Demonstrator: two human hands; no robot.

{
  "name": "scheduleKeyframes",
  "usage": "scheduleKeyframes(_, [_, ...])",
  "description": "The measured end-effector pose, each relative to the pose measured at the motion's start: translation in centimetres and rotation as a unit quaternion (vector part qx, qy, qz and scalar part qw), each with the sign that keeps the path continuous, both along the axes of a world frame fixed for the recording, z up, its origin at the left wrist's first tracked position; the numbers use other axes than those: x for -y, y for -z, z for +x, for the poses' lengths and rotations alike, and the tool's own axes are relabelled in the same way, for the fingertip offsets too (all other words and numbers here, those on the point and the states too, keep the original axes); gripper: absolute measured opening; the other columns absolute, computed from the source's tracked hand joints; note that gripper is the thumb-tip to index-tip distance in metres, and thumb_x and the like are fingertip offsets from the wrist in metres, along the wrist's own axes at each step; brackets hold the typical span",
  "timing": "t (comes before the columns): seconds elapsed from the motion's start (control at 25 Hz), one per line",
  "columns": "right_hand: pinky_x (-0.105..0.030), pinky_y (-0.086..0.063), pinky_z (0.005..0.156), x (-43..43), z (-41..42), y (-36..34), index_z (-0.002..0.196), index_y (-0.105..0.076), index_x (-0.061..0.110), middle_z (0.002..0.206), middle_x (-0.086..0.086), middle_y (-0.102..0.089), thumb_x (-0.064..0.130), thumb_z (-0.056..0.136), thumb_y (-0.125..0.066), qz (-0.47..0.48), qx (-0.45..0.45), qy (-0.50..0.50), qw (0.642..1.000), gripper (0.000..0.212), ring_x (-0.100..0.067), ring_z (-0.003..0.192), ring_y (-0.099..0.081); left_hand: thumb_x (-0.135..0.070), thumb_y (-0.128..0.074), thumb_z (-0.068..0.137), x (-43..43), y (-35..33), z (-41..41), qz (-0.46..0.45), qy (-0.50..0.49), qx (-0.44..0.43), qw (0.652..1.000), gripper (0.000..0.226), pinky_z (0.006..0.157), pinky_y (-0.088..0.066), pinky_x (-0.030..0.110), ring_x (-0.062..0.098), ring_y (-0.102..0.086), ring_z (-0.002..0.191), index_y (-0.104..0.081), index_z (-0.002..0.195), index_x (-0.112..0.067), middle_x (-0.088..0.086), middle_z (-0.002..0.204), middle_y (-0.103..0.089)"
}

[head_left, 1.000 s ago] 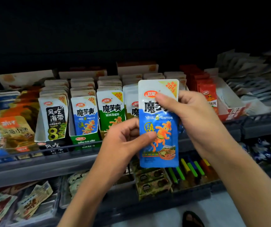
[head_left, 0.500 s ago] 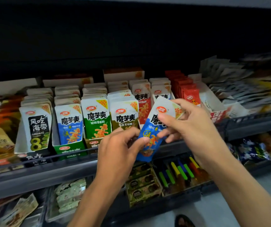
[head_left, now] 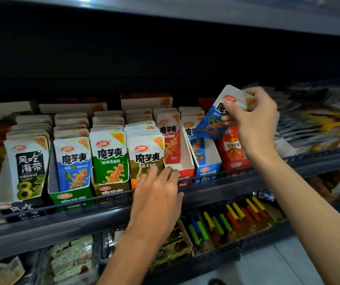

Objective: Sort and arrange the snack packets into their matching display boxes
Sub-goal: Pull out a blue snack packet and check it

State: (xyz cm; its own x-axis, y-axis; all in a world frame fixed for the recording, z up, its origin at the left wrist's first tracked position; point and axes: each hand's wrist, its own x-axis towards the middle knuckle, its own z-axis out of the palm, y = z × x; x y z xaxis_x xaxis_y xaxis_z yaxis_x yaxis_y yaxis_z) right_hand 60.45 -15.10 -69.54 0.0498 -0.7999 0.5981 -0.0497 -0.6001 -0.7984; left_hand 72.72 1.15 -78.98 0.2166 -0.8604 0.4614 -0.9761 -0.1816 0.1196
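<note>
My right hand point(head_left: 251, 118) pinches a blue snack packet point(head_left: 213, 122) by its white top, tilted, just above the blue display box point(head_left: 208, 168) that holds a few blue packets. My left hand point(head_left: 157, 192) reaches to the shelf front with straight fingers, its fingertips at the olive packet point(head_left: 144, 155) and the red display box point(head_left: 183, 171). That red box holds red packets point(head_left: 171, 140) set far back. Further left stand a green packet point(head_left: 109, 157), a blue packet point(head_left: 73, 163) in a green box, and a black seaweed packet point(head_left: 28, 167).
A dark shelf rail point(head_left: 83, 219) runs across the front of the boxes. More red packets point(head_left: 233, 149) stand right of the blue box, and loose packets pile at the far right point(head_left: 317, 124). The lower shelf holds coloured sticks point(head_left: 226, 221) and other snacks.
My left hand has let go of the blue packet and dropped to the shelf front. My right hand has carried the packet up and right, over the blue box. The camera moved closer.
</note>
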Motion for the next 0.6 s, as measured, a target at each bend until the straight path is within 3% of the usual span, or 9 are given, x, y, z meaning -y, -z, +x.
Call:
scheduleKeyframes(0.24, [-0.025,-0.058,0.057,3.6,2.8,3.6,0.106,-0.057,0.016,0.090,-0.009,-0.072,0.019,0.090,-0.070,0.032,-0.136,0.005,0.990,0.021,-0.008,0.061,-0.071,-0.038,-0.065,0.086,0.5,0.3,0.2,0.007,0.004,-0.041,0.999,0.048,0.094,-0.043,0.036,0.021,-0.051,0.111,-0.054,0.128,-0.017,-0.002,0.123,-0.062])
scheduleKeyframes(0.36, [-0.022,-0.055,0.070,4.5,4.0,4.7,0.117,-0.056,0.010,0.105,-0.008,-0.069,0.013,0.085,-0.074,0.022,-0.246,0.011,0.969,0.037,-0.011,0.083,-0.069,-0.038,-0.062,0.088,0.4,0.3,0.6,0.006,0.014,-0.056,0.998,0.046,0.094,-0.041,0.037,0.021,-0.048,0.111,-0.054,0.128,-0.019,-0.003,0.123,-0.061])
scheduleKeyframes(0.48, [-0.023,-0.045,0.091,4.1,4.9,6.0,0.133,-0.046,0.014,0.128,-0.011,-0.050,0.003,0.077,-0.078,-0.041,-0.357,0.012,0.933,0.066,-0.021,0.110,-0.054,-0.039,-0.059,0.089,0.5,0.4,0.9,0.004,0.021,-0.067,0.998,0.046,0.094,-0.040,0.035,0.018,-0.046,0.110,-0.052,0.130,-0.020,-0.005,0.125,-0.058])
scheduleKeyframes(0.6, [-0.033,-0.049,0.093,3.6,5.1,7.3,0.137,-0.036,0.018,0.135,-0.013,-0.032,-0.009,0.073,-0.073,-0.113,-0.419,0.031,0.901,0.079,-0.032,0.112,-0.053,-0.041,-0.056,0.091,0.4,0.3,0.9,0.003,0.031,-0.082,0.996,0.049,0.096,-0.037,0.033,0.016,-0.043,0.113,-0.046,0.135,-0.022,-0.007,0.131,-0.054])
